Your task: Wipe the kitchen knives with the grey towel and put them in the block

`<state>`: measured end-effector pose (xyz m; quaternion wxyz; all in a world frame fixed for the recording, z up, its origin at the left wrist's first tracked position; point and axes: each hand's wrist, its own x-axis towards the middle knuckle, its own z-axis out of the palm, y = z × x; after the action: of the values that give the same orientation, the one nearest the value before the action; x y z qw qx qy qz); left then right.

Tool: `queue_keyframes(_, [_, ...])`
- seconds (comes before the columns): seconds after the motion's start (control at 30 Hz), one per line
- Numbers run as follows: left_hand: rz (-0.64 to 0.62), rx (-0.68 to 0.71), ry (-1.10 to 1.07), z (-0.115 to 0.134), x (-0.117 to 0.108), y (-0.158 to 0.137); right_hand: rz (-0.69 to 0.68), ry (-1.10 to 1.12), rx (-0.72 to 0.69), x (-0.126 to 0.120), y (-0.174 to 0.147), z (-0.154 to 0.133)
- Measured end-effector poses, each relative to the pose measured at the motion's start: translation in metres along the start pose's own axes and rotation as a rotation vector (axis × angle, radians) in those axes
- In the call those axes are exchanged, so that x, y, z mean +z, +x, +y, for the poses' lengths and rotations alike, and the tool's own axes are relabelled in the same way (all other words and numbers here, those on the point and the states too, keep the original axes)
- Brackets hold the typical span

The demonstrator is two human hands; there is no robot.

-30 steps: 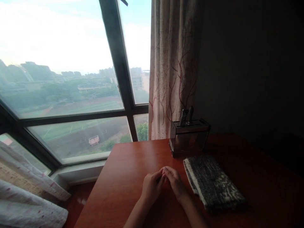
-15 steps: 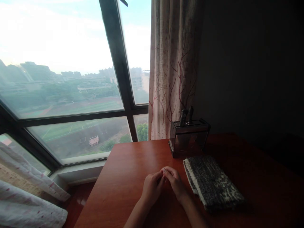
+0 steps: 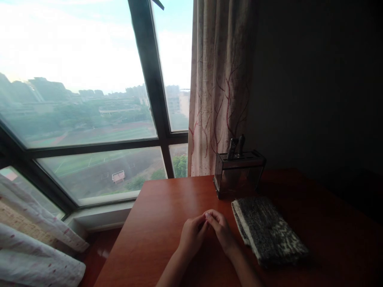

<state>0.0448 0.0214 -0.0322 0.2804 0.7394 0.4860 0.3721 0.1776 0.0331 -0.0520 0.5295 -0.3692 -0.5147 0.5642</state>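
My left hand (image 3: 193,233) and my right hand (image 3: 220,229) meet over the wooden table (image 3: 161,207), their fingertips pressed together. Both are closed with the fingers curled, and no object shows between them. Just right of my right hand lies a folded cloth (image 3: 266,229), dark grey and white with a lighter edge, apart from the hand. Behind the cloth stands a knife block (image 3: 239,159) with a metal frame and see-through sides; two dark handles stick up from its top.
A patterned curtain (image 3: 220,87) hangs behind the table beside a large window (image 3: 89,103). Another curtain (image 3: 38,255) bunches at the lower left, near the window sill (image 3: 101,217). The right side lies in deep shadow.
The view has shifted very slightly. My hands, the cloth and the knife block keep their places.
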Motion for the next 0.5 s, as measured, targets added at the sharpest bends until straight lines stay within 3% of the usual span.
queue_keyframes(0.33, [0.004, -0.009, 0.011, 0.004, 0.000, -0.003, 0.145, -0.082, -0.015, -0.004, -0.010, 0.006])
queue_keyframes(0.43, [0.008, -0.048, 0.058, -0.001, 0.002, -0.004, 0.233, -0.184, -0.041, -0.018, -0.021, -0.002])
queue_keyframes(0.5, [0.013, -0.046, 0.058, -0.004, 0.003, -0.004, 0.275, -0.281, -0.062, -0.040, -0.029, -0.013])
